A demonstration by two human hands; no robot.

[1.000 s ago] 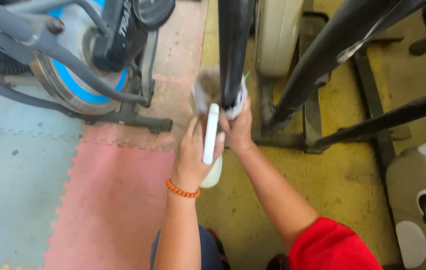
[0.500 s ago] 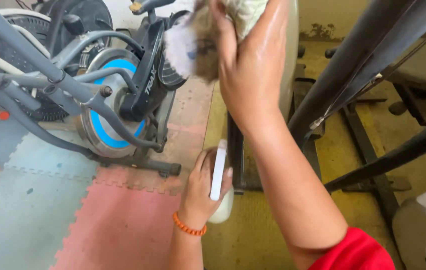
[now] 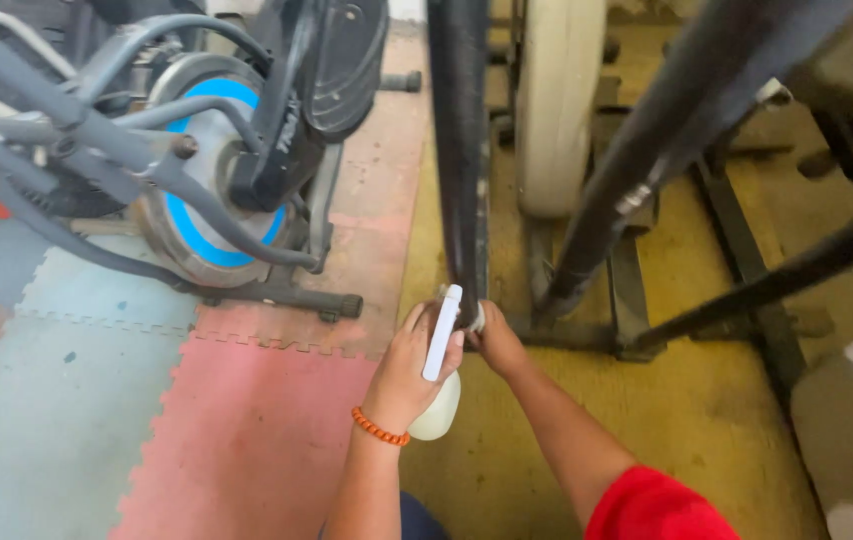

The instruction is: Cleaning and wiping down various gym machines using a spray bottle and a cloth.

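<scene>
My left hand (image 3: 409, 372), with an orange bead bracelet at the wrist, holds a white spray bottle (image 3: 439, 370) by its neck, nozzle pointing up. My right hand (image 3: 496, 343) is low down at the foot of a black upright bar (image 3: 459, 150) of an exercise machine, fingers wrapped round it. A bit of whitish cloth (image 3: 475, 318) peeks out between that hand and the bar; most of it is hidden. My right sleeve is red.
An exercise bike with a blue and grey flywheel (image 3: 209, 190) stands at the left on pink and blue foam floor mats (image 3: 247, 430). Slanted black bars (image 3: 687, 130) and a white wheel housing (image 3: 555, 100) rise on the right over a yellow floor (image 3: 707, 420).
My right hand was raised high on the bar with the cloth half a second ago; it has slid down to the bar's base. The left hand with the bottle stayed beside the bar.
</scene>
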